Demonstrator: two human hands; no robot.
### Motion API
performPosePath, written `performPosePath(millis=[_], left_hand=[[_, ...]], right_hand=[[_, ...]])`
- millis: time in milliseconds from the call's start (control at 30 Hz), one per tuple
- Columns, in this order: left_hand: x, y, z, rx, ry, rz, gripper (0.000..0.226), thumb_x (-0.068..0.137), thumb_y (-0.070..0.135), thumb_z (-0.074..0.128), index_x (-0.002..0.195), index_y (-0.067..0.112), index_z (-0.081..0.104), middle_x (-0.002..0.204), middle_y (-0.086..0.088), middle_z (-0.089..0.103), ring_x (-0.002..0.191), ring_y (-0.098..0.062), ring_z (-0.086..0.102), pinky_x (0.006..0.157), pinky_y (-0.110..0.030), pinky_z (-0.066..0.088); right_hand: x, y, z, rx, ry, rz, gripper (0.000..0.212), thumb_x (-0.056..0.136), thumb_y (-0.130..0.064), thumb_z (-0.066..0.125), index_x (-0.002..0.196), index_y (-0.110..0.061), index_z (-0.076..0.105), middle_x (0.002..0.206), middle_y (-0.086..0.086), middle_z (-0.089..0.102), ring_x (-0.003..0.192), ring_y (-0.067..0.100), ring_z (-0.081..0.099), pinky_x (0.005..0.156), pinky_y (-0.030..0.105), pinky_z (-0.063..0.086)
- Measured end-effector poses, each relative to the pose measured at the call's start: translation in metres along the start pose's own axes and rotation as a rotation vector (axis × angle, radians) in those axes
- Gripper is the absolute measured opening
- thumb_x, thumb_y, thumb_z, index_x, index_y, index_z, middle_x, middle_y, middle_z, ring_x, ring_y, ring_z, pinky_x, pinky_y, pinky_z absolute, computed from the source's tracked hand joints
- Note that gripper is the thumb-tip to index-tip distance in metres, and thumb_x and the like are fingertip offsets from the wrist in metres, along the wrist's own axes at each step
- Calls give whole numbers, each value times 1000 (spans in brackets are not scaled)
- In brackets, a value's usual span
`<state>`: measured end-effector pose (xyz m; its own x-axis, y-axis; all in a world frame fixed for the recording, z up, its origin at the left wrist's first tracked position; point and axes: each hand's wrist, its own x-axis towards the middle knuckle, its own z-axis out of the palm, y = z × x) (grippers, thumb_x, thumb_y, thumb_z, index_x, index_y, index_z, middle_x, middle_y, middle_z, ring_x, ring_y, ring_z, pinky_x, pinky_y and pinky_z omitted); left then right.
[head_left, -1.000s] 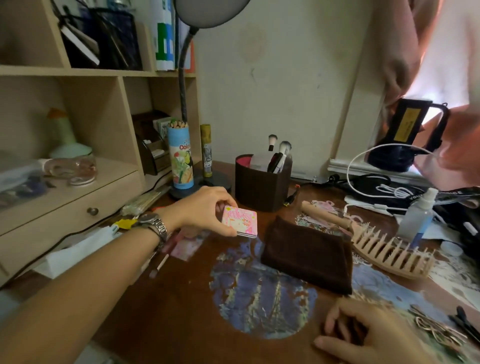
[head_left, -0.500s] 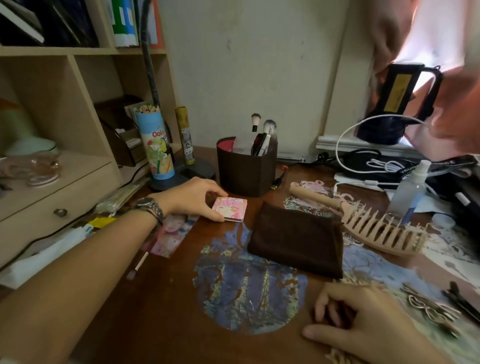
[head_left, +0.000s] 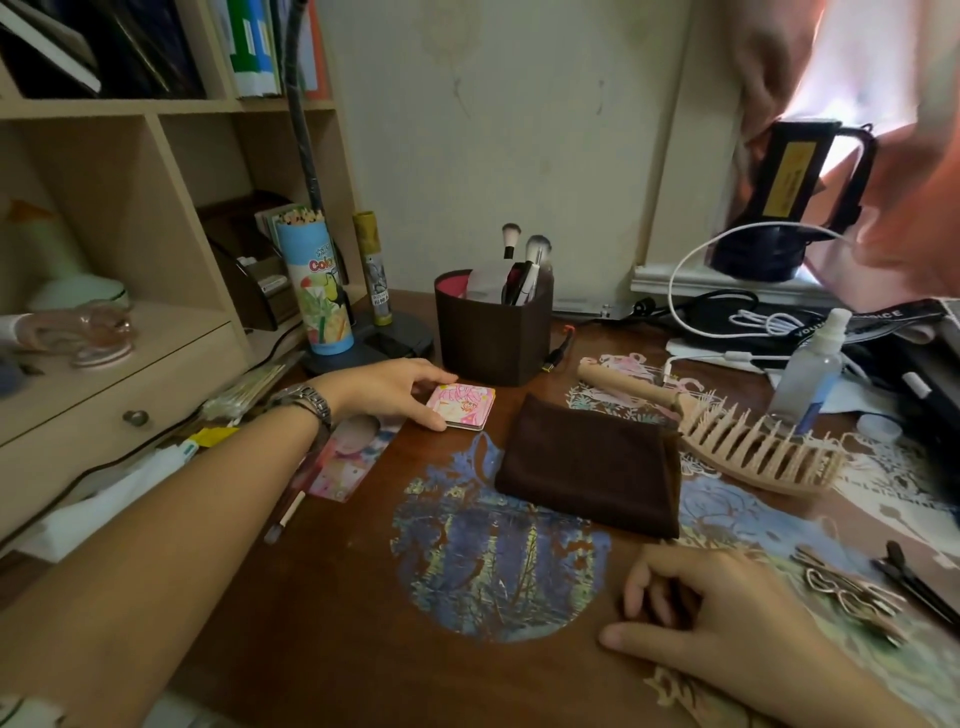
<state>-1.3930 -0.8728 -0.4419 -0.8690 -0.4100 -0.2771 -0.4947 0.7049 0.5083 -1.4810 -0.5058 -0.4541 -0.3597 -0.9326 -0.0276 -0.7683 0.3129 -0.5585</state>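
Note:
A small pink square case with a cartoon picture lies flat on the brown desk, just in front of the brown brush holder. My left hand, with a metal watch on its wrist, holds the case by its left edge between thumb and fingers. My right hand rests on the desk at the lower right with its fingers curled under, holding nothing visible. A folded dark brown cloth lies between the two hands.
A wooden comb lies right of the cloth, a spray bottle and white cables behind it. A coloured-pencil tube and lamp base stand at the back left by the shelf unit. Hair clips lie at the right.
My left hand has lowered the pink case from slightly above the desk down flat onto it. The right hand has stayed in place.

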Motion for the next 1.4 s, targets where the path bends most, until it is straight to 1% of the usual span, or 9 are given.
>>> performPosePath(millis=[133,267,400,500,633,800,967,1267,1400], left_hand=[[-3,4,2,6,-29,-49,80,82,31,73,148,36,28,153,1,31,139,-21,32,113,-43,32],[-8,11,5,-28,-27,-48,82,85,22,71,150,32,22,155,0,28,141,-22,28,114,-39,29],[-15,17,6,13,39,-44,93,78,21,77,150,30,19,154,-3,31,136,-20,36,112,-39,35],[-24,29,5,142,120,-31,89,77,17,78,149,21,27,152,-2,34,133,-19,41,108,-35,40],[-42,53,-3,390,207,49,64,82,20,74,139,18,45,139,-4,50,120,-17,52,96,-28,46],[-65,100,-3,491,293,210,41,86,30,68,125,24,59,125,5,62,107,-9,58,92,-30,50],[-73,147,22,491,331,355,32,87,38,65,119,33,62,118,13,64,106,-4,58,92,-38,51],[-53,174,67,337,308,443,28,87,43,63,114,38,63,121,19,60,113,-5,55,93,-36,49],[-38,166,90,264,285,420,33,87,48,60,119,37,60,127,16,57,118,-6,50,98,-32,43]], right_hand=[[0,2,1,1,2,-8,37,63,-69,66,74,-34,62,77,-26,63,70,-3,60,59,12,40],[-1,3,2,4,11,-12,35,64,-68,67,74,-35,61,77,-26,63,70,-4,59,58,14,41],[-2,5,4,-1,35,-32,36,64,-68,68,74,-34,62,73,-20,64,67,-3,59,55,18,40],[-2,9,6,-17,54,-57,37,65,-68,68,76,-33,61,72,-13,64,67,-1,58,56,20,40],[-2,12,9,-41,78,-85,35,69,-64,67,79,-31,61,67,-13,61,70,0,59,58,21,43],[-6,14,6,-39,35,-135,26,76,-54,67,84,-30,62,70,-13,60,70,2,58,59,18,44],[-14,19,-6,114,57,-132,16,79,-39,71,86,-25,66,74,-6,65,71,6,61,64,20,48],[-16,39,-65,38,323,-37,12,76,-36,72,82,-30,64,89,-13,63,85,3,58,76,30,53],[-5,49,-90,-51,361,31,28,76,-35,74,101,-28,64,99,-18,56,90,-3,52,76,16,41]])
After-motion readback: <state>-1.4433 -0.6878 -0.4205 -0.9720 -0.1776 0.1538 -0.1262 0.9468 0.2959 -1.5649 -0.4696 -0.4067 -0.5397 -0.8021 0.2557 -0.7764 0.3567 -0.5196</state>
